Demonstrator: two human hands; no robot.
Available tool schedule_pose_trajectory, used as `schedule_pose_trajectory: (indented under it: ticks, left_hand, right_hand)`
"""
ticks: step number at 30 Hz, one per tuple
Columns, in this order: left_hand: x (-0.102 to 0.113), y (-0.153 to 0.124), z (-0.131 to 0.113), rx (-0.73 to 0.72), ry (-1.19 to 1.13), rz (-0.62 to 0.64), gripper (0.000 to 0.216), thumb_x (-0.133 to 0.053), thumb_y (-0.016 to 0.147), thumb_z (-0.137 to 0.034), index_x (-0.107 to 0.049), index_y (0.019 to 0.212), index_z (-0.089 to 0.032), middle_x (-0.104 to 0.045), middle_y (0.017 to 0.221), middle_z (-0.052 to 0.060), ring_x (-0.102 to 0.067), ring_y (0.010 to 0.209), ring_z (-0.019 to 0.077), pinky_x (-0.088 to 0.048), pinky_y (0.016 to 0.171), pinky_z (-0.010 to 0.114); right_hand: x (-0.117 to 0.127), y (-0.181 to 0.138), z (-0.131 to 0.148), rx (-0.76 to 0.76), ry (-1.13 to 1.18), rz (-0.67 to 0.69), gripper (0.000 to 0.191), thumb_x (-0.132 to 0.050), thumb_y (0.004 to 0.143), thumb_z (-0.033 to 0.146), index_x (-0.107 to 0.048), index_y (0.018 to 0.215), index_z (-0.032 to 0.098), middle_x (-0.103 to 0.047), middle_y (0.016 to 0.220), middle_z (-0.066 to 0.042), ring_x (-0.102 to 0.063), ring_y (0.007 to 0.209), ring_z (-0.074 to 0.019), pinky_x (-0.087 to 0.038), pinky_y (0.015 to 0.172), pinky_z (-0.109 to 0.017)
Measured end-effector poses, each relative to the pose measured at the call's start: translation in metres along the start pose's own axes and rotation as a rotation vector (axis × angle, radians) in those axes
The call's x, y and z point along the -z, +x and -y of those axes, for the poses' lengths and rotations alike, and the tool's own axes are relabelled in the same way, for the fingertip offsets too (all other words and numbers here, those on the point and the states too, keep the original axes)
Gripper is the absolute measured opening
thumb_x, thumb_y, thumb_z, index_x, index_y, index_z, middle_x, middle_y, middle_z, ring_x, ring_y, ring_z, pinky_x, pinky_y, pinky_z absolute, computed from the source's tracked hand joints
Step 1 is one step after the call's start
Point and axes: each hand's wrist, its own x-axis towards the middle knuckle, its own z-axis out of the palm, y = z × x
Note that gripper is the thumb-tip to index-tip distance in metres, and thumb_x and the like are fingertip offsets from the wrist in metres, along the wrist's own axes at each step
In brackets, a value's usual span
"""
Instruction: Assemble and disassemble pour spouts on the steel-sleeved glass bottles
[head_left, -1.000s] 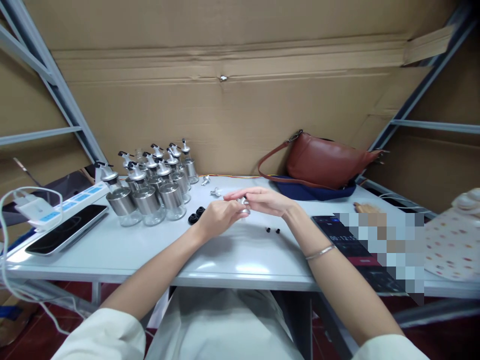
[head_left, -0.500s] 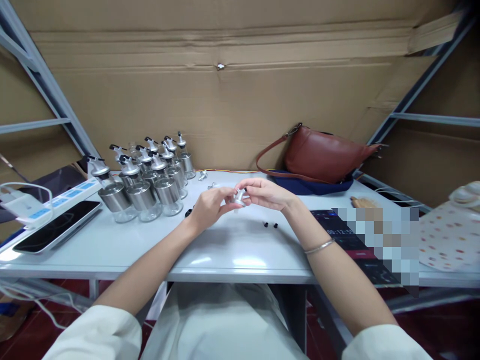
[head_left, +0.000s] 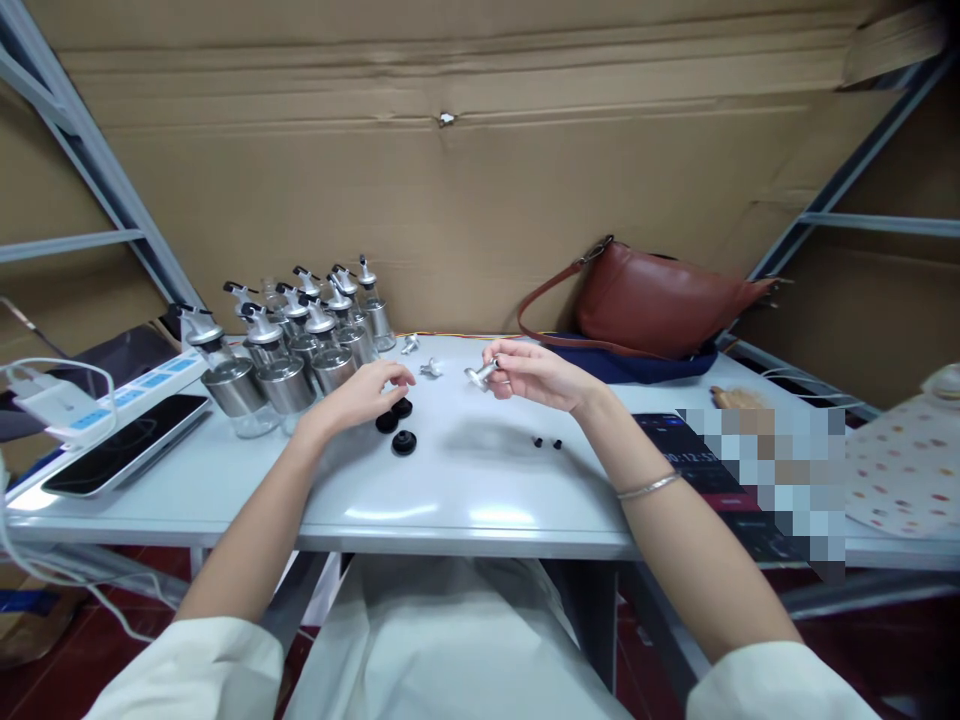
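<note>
the right hand (head_left: 541,374) grasps a silver spout piece (head_left: 481,376) between thumb and fingertips, holding it just above the counter (head_left: 465,490), about midway between the left and right edges and nearer the back edge than the front. the piece tilts, its flared base toward the left and its narrow end at the fingers. it looks like metal or metal-coloured plastic, so i judge it light, stiff and rather slippery; a pinch at the narrow end seems enough, while the rim of the base would give a steadier hold for pressing or turning. the left hand (head_left: 366,393) is loosely curled and released, with nothing visible in its grasp, hanging beside three black stoppers (head_left: 403,443); whether a fingertip touches the rearmost one i cannot tell. those look rubbery, light, slightly soft and grippy, not fragile, and best taken round the wide rim. behind them, toward the back edge, lie two more silver pieces (head_left: 430,369). to the right of the stoppers sit two tiny black tips (head_left: 547,443), easy to drop and probably needing a fingertip pinch. farther out, a group of glass bottles (head_left: 234,386) with metal sleeves stands toward the back left corner; they look heavier, smooth and breakable, best held round the sleeve. a brown bag (head_left: 649,305) rests on dark blue cloth (head_left: 637,364) toward the back right corner.
</note>
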Motion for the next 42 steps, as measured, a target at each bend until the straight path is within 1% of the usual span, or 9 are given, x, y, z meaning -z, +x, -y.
schedule_pose_trajectory:
  ticks: [5,8,10,13,16,19,28,33,42]
  left_hand:
    - [-0.005,0.001,0.002,0.018,0.068,0.083,0.017,-0.053,0.078,-0.022,-0.065,0.087,-0.015,-0.063,0.085,0.007,-0.058,0.079,0.0194,-0.045,0.077,0.033]
    - [-0.006,0.008,-0.005,-0.003,-0.039,-0.013,0.01,-0.057,0.075,-0.02,-0.066,0.077,-0.015,-0.062,0.08,0.006,-0.058,0.075,0.0182,-0.045,0.075,0.033]
    - [-0.008,0.016,-0.014,-0.011,-0.262,-0.153,0.01,-0.061,0.075,-0.024,-0.066,0.078,-0.015,-0.064,0.081,0.006,-0.059,0.074,0.0169,-0.046,0.074,0.032]
    - [-0.015,0.03,-0.03,0.051,-0.761,-0.3,0.022,-0.069,0.071,-0.033,-0.064,0.082,-0.015,-0.065,0.078,0.004,-0.061,0.07,0.0144,-0.049,0.073,0.031]
    - [-0.026,0.037,-0.041,0.151,-1.182,-0.348,0.036,-0.078,0.06,-0.038,-0.063,0.081,-0.013,-0.066,0.076,0.002,-0.063,0.066,0.0125,-0.051,0.076,0.033]
    - [-0.035,0.033,-0.043,0.215,-1.389,-0.34,0.04,-0.083,0.053,-0.036,-0.065,0.079,-0.012,-0.068,0.077,0.002,-0.065,0.067,0.0121,-0.052,0.081,0.034]
    - [-0.039,0.022,-0.044,0.266,-1.466,-0.314,0.037,-0.084,0.052,-0.029,-0.067,0.08,-0.013,-0.07,0.081,0.003,-0.066,0.074,0.0138,-0.049,0.09,0.038]
    - [-0.044,0.02,-0.041,0.244,-1.347,-0.361,0.037,-0.084,0.052,-0.027,-0.067,0.083,-0.014,-0.07,0.079,0.001,-0.066,0.074,0.0132,-0.05,0.087,0.037]
    - [-0.045,0.019,-0.041,0.306,-1.39,-0.424,0.037,-0.087,0.044,-0.029,-0.065,0.068,-0.012,-0.069,0.068,0.001,-0.066,0.064,0.013,-0.055,0.078,0.035]
  right_hand:
    - [-0.001,0.001,-0.001,-0.009,-0.004,-0.035,0.017,-0.069,0.07,0.019,-0.055,0.079,0.015,-0.051,0.061,0.003,-0.046,0.056,-0.0077,-0.036,0.051,-0.021]
    - [-0.003,0.002,0.0,0.009,-0.024,-0.092,0.018,-0.07,0.068,0.019,-0.053,0.074,0.016,-0.048,0.057,0.004,-0.043,0.053,-0.0069,-0.033,0.049,-0.021]
    - [-0.003,0.002,0.0,0.023,-0.063,-0.156,0.022,-0.072,0.068,0.021,-0.051,0.071,0.016,-0.048,0.054,0.005,-0.041,0.051,-0.0063,-0.031,0.048,-0.021]
    - [-0.001,0.003,-0.001,0.072,-0.115,-0.247,0.027,-0.076,0.065,0.023,-0.049,0.07,0.017,-0.05,0.054,0.006,-0.042,0.05,-0.0062,-0.031,0.049,-0.022]
    - [0.002,0.005,-0.003,0.143,-0.15,-0.303,0.028,-0.077,0.063,0.026,-0.054,0.076,0.017,-0.052,0.056,0.006,-0.043,0.049,-0.0058,-0.032,0.051,-0.023]
    - [0.002,0.007,-0.006,0.202,-0.194,-0.334,0.028,-0.077,0.064,0.028,-0.055,0.074,0.016,-0.055,0.058,0.005,-0.045,0.05,-0.0059,-0.032,0.051,-0.024]
    - [-0.003,0.011,-0.014,0.232,-0.351,-0.259,0.028,-0.074,0.069,0.034,-0.053,0.076,0.018,-0.058,0.056,0.004,-0.049,0.052,-0.0086,-0.036,0.055,-0.025]
    - [-0.007,0.011,-0.011,0.25,-0.435,-0.3,0.029,-0.076,0.066,0.036,-0.054,0.073,0.017,-0.058,0.057,0.003,-0.045,0.049,-0.0068,-0.032,0.05,-0.023]
    - [-0.014,0.013,-0.014,0.194,-0.421,-0.287,0.034,-0.081,0.056,0.036,-0.056,0.067,0.016,-0.063,0.057,0.0,-0.057,0.054,-0.0113,-0.045,0.055,-0.026]
